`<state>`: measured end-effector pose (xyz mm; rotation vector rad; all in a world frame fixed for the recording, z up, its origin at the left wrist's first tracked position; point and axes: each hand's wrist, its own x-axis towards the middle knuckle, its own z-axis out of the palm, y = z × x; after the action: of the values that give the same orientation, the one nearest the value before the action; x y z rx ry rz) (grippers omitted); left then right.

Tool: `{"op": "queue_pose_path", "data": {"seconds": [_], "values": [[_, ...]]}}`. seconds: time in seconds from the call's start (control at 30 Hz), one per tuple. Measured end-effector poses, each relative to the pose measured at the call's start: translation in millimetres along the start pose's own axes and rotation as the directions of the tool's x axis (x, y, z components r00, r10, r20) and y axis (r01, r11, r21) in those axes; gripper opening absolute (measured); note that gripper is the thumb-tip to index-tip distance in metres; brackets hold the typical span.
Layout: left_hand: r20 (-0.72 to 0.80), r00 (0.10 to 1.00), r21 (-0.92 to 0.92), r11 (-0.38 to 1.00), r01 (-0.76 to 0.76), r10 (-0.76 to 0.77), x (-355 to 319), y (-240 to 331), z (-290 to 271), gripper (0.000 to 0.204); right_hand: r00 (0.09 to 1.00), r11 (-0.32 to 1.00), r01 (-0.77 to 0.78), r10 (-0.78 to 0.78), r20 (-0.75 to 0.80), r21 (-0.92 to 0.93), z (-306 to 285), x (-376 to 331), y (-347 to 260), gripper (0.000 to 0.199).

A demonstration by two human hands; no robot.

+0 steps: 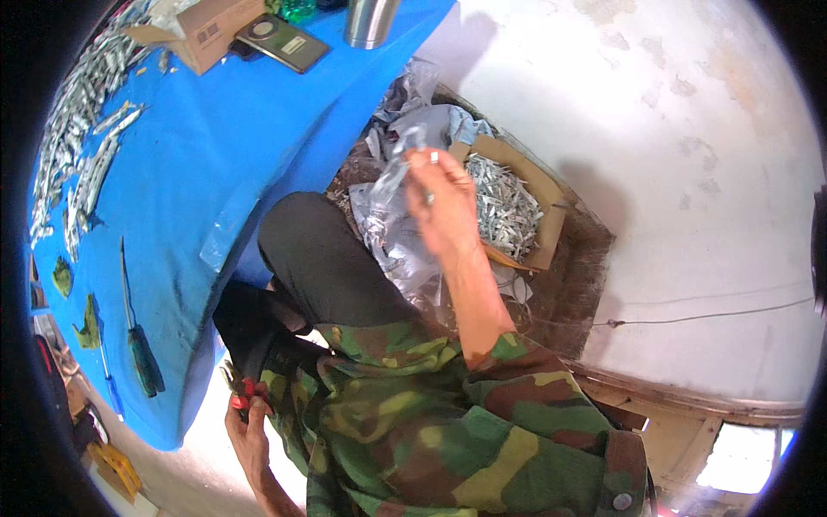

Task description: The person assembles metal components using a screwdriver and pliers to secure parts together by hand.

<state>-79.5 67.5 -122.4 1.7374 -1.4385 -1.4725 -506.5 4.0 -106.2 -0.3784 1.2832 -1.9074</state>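
over the open cardboard box (551, 226) of small silvery packets (504, 207), on the floor to the right of the blue counter (215, 164), the person's right hand (439, 202) is raised with the forearm reaching up from a camouflage sleeve (482, 405). its fingertips are pinched together on a clear plastic wrapper (398, 168), which hangs just left of the hand and above a heap of crumpled clear film (392, 237) beside the box.

the wrapper looks very light, thin and limp, likely slippery and easy to tear; a pinch at its edge or corner, as now, seems the sensible hold. the wrist is bent slightly, palm turned away from the camera, fingers curled in.

far below the box, beside the counter's lower edge, the left hand (248, 426) is low at the person's side, its grip closed around small red-handled pliers (238, 392). the person's knee in dark trousers (332, 263) lies between the two hands.

on the counter, well left of the box, lie rows of silvery packets (82, 103), a green-handled screwdriver (142, 349), a small carton (211, 30), a flat dark scale (282, 40) and a steel cup (370, 21).
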Motion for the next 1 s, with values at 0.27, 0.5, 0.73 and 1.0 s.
{"op": "queue_pose_path", "data": {"seconds": [0.27,0.5,0.73,1.0], "values": [[0.044,0.999,-0.027,0.999,-0.021,0.022,12.9,-0.9,-3.0,0.035,0.625,0.888,0.0,-0.359,-0.693,-0.461,-291.4,73.0,86.5,0.023],[0.053,0.997,-0.078,0.995,-0.055,0.059,12.5,25.1,11.2,0.039,0.793,0.976,-0.212,0.197,-0.576,0.042,-176.8,36.9,115.3,0.021],[-0.016,0.996,-0.095,0.992,-0.087,0.086,9.6,39.1,9.4,0.038,0.994,0.985,-0.104,0.098,0.048,0.14,-36.0,19.6,40.2,0.038],[-0.002,0.998,-0.225,0.972,-0.061,0.062,-16.2,61.6,28.6,0.037,0.83,0.847,-0.448,0.276,0.485,0.285,73.0,-43.6,13.3,0.036]]}}
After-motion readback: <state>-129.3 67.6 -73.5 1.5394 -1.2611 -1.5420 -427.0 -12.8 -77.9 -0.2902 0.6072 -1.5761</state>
